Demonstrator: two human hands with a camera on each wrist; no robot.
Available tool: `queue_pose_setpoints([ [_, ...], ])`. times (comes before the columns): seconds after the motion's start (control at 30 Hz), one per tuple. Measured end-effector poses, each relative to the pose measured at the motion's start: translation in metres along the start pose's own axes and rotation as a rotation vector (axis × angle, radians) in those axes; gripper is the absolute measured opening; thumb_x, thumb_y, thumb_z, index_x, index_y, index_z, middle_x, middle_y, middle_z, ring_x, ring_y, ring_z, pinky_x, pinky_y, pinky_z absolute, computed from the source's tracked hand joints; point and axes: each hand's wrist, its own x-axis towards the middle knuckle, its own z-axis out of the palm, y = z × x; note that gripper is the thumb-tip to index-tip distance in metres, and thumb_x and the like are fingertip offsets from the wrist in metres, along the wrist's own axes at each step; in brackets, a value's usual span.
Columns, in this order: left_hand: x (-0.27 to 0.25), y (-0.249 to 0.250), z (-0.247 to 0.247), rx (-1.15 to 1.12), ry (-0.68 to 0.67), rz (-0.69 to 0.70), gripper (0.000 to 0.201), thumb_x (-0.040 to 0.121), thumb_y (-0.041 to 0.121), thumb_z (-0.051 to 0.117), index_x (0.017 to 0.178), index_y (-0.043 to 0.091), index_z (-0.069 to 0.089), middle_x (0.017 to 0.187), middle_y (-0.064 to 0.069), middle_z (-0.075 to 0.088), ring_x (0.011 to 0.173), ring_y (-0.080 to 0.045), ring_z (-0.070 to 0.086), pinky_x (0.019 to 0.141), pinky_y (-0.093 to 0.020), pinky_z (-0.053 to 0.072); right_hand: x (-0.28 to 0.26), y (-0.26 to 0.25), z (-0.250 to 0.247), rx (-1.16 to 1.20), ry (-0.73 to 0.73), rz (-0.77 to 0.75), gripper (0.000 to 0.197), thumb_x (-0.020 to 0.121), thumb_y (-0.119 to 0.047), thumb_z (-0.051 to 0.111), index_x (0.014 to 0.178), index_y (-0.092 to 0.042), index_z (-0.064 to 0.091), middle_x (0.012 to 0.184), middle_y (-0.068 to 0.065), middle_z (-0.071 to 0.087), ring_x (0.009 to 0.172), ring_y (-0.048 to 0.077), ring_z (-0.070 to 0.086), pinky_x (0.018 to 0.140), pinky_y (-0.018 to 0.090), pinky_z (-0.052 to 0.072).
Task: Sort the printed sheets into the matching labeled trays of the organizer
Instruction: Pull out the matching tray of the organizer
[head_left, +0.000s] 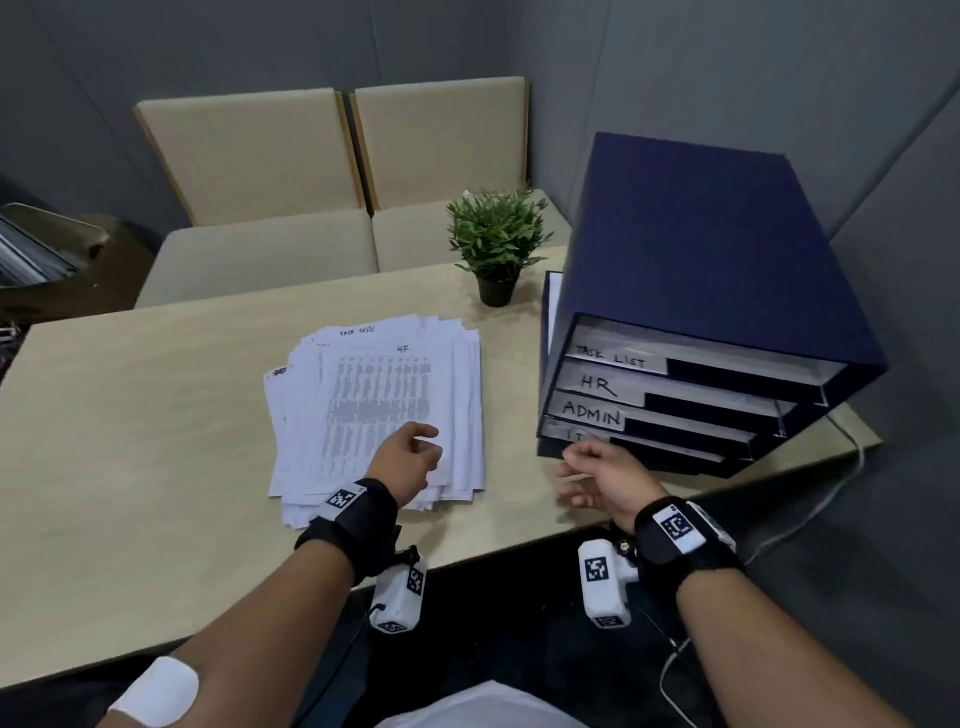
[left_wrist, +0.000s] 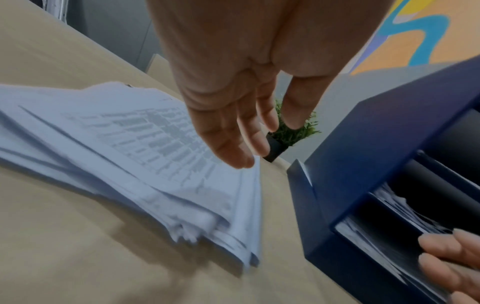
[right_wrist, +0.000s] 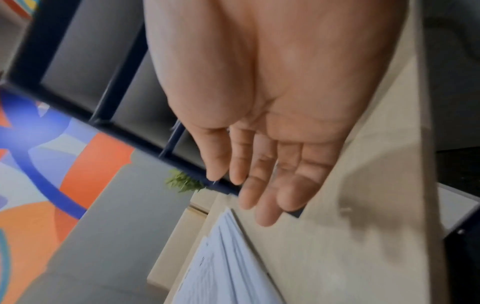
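A loose stack of printed sheets (head_left: 384, 410) lies mid-table; its top sheet is marked HR. The same stack (left_wrist: 145, 164) fills the left of the left wrist view, and its corner (right_wrist: 223, 263) shows in the right wrist view. My left hand (head_left: 410, 452) hovers over the stack's near right corner with relaxed fingers (left_wrist: 233, 148), holding nothing. My right hand (head_left: 597, 473) hangs empty with loose fingers (right_wrist: 259, 185) just in front of the organizer's lowest tray. The dark blue organizer (head_left: 717, 291) stands at the right, with trays labeled TASK LIST, HR, ADMIN and a partly hidden bottom label.
A small potted plant (head_left: 496, 244) stands behind the stack, left of the organizer. Two beige chairs (head_left: 332, 176) sit beyond the far table edge. The near table edge (head_left: 493, 551) runs under my wrists. A cable (head_left: 831, 499) trails off the right corner.
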Motion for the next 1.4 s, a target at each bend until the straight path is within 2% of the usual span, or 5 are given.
queue_pose_setpoints([
  [0.4, 0.055, -0.039, -0.129, 0.275, 0.102, -0.007, 0.036, 0.092, 0.013, 0.056, 0.128, 0.015, 0.053, 0.134, -0.005, 0.053, 0.117, -0.024, 0.053, 0.099, -0.033, 0.041, 0.048, -0.01, 0.142, -0.297, 0.078, -0.016, 0.006, 0.091, -0.009, 0.059, 0.086, -0.012, 0.058, 0.084, 0.004, 0.061, 0.065, 0.019, 0.056, 0.058, 0.029, 0.043],
  [0.63, 0.084, -0.07, -0.152, 0.393, 0.03, -0.05, 0.058, 0.088, 0.012, 0.06, 0.142, 0.014, 0.039, 0.154, -0.01, 0.027, 0.141, -0.026, 0.03, 0.114, -0.036, 0.027, 0.082, 0.004, 0.183, -0.714, 0.234, 0.023, 0.044, 0.09, -0.029, 0.064, 0.127, -0.009, 0.05, 0.127, 0.009, 0.055, 0.106, 0.022, 0.053, 0.086, 0.025, 0.038],
  [0.8, 0.093, -0.082, -0.152, 0.532, -0.086, -0.067, 0.076, 0.087, 0.021, 0.062, 0.151, 0.023, 0.02, 0.16, -0.009, 0.004, 0.145, -0.03, 0.019, 0.113, -0.038, 0.026, 0.093, 0.017, 0.204, -0.856, 0.309, 0.112, 0.068, 0.088, -0.037, 0.066, 0.141, -0.007, 0.037, 0.142, 0.015, 0.04, 0.128, 0.032, 0.044, 0.102, 0.038, 0.041],
  [1.27, 0.058, -0.111, -0.148, 0.801, -0.239, -0.037, 0.085, 0.088, 0.034, 0.056, 0.152, 0.029, 0.001, 0.161, -0.006, -0.004, 0.147, -0.035, -0.003, 0.116, -0.045, 0.02, 0.08, 0.036, 0.22, -1.061, 0.338, 0.18, 0.071, 0.084, -0.036, 0.071, 0.138, -0.009, 0.033, 0.138, 0.011, 0.038, 0.123, 0.033, 0.04, 0.091, 0.039, 0.045],
  [1.4, 0.053, -0.116, -0.15, 0.791, -0.09, -0.003, 0.08, 0.088, 0.04, 0.055, 0.152, 0.026, 0.009, 0.16, -0.008, 0.004, 0.146, -0.033, 0.007, 0.116, -0.046, 0.02, 0.08, 0.026, 0.201, -0.963, 0.413, 0.121, 0.078, 0.081, -0.04, 0.073, 0.141, -0.009, 0.032, 0.141, 0.014, 0.034, 0.127, 0.036, 0.036, 0.094, 0.041, 0.042],
])
